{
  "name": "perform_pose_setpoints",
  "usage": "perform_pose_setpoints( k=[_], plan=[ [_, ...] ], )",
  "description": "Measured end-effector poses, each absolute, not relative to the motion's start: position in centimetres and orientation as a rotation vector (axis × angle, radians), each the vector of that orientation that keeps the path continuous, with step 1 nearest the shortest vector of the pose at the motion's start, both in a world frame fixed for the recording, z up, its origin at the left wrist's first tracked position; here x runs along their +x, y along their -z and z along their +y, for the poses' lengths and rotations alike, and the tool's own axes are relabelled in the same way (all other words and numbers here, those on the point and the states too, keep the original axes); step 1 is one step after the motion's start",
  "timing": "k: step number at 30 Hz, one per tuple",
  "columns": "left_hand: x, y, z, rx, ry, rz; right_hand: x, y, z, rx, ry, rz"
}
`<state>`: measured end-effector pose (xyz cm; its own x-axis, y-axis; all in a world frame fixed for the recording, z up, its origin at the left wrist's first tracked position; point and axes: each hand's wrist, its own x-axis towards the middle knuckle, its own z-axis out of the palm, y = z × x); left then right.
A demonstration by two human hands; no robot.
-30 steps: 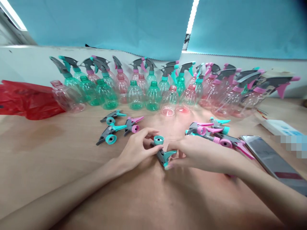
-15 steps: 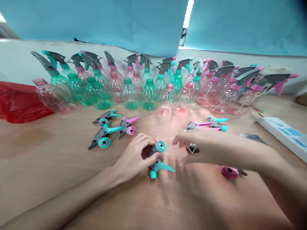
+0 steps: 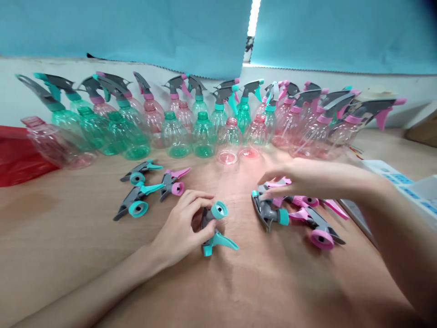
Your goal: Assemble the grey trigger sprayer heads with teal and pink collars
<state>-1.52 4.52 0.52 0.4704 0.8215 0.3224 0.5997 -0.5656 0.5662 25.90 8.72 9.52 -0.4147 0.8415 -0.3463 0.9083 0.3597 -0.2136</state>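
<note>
My left hand [image 3: 186, 228] is closed around a grey spray trigger head [image 3: 206, 218] with a turquoise collar, lever and nozzle. Its collar faces up, and the lever points right. Over a cluster on the right, my right hand [image 3: 287, 180] has its thumb and fingers about a grey and pink spray trigger head [image 3: 278, 183], partly hidden by the hand. Just below the thumb lies a turquoise-collared trigger head [image 3: 268, 212]. Beside it is a pink-collared one [image 3: 319, 225]; more pink parts show under the wrist.
Several loose trigger heads [image 3: 136, 200] lie left of my left hand. Behind stand rows of clear green bottles [image 3: 203, 136] and pink bottles [image 3: 228, 141], many with trigger heads. A red bag [image 3: 20, 157] sits far left, a white power strip [image 3: 403, 184] at right.
The view has turned slightly right. My right hand has come down onto the trigger heads at right, its fingers now around one. My left hand keeps its hold.
</note>
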Motion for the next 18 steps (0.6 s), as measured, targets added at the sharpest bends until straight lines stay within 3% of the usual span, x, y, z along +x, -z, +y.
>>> perform_pose_setpoints(
  k=[6, 12, 18],
  plan=[
    [-1.6, -0.1, 4.5, 2.37, -0.851, 1.193, 29.7, -8.7, 12.1, 1.997, 0.344, 2.136],
    [-1.7, -0.3, 4.6, 2.374, -0.833, 1.204, 31.0, -5.9, 14.0, 1.919, 0.454, 2.004],
    [-1.6, -0.6, 4.5, 2.365, -0.806, 1.201, 27.9, -7.8, 12.0, 1.763, 0.537, 2.197]
  ],
)
